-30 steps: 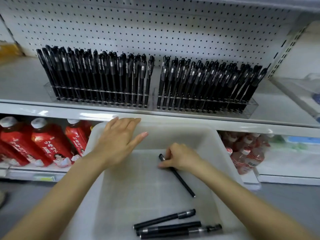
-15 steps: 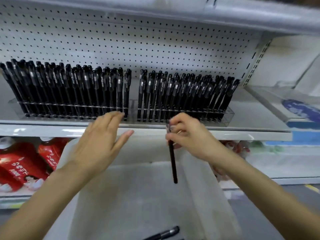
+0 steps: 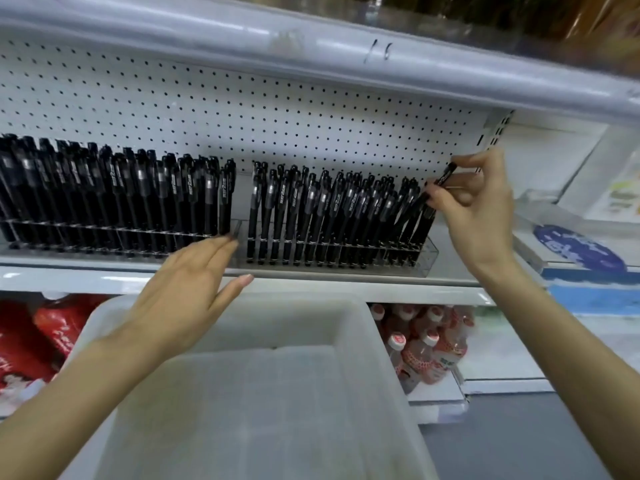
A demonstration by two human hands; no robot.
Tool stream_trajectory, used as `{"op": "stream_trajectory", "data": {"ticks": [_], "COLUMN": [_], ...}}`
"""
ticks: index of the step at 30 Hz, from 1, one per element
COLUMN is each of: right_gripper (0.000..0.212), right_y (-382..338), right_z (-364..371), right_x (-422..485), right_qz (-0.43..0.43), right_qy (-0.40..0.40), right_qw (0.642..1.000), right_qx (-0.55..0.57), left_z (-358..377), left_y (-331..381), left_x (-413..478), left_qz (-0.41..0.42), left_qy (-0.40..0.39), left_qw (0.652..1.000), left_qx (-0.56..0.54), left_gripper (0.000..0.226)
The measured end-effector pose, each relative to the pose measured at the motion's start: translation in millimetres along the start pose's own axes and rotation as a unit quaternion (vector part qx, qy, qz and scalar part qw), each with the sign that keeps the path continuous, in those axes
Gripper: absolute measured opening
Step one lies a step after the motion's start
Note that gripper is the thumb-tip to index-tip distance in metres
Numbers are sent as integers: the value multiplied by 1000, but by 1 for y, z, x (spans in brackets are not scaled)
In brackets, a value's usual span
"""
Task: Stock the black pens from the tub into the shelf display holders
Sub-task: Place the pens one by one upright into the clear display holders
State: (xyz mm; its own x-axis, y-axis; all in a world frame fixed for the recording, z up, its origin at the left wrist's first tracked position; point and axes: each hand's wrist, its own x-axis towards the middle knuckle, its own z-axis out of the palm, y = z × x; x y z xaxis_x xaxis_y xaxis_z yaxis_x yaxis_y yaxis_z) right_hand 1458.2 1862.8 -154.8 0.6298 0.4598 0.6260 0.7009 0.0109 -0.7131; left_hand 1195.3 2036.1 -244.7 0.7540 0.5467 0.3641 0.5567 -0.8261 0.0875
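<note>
Right grip [image 3: 474,199] pinches black pen [image 3: 441,181] between thumb and fingers. Pen tilted, lower end down among stocked pens [image 3: 332,209] at right end of right holder [image 3: 428,252]. Left grip [image 3: 183,289] flat, fingers straight, holding nothing. Its fingertips at right end of left holder [image 3: 236,226], contact unclear. Tub [image 3: 377,327] below shelf [image 3: 104,275], between forearms.
</note>
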Motion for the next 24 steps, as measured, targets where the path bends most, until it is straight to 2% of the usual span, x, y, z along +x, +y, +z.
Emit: {"op": "stream_trajectory", "data": {"ticks": [4,11,19,24], "right_gripper": [29,21,19,24], "right_y": [9,17,13,16], "right_z": [10,20,22,19], "right_x": [-1,1,13,11], "right_qz": [-5,10,48,28], "right_qy": [-15,-53,-113,-93], "right_qw": [999,996,985,981], "right_qx": [-31,-70,-120,-166], "left_z": [0,0,-1,-6], "left_y": [-2,-2,-1,3], "left_x": [0,0,3,0], "left_qz": [14,26,18,25], "left_qy": [-13,-27,-22,-23], "left_qw": [999,998,999,999], "left_qx": [27,48,37,23], "left_gripper": [77,71,75,77]}}
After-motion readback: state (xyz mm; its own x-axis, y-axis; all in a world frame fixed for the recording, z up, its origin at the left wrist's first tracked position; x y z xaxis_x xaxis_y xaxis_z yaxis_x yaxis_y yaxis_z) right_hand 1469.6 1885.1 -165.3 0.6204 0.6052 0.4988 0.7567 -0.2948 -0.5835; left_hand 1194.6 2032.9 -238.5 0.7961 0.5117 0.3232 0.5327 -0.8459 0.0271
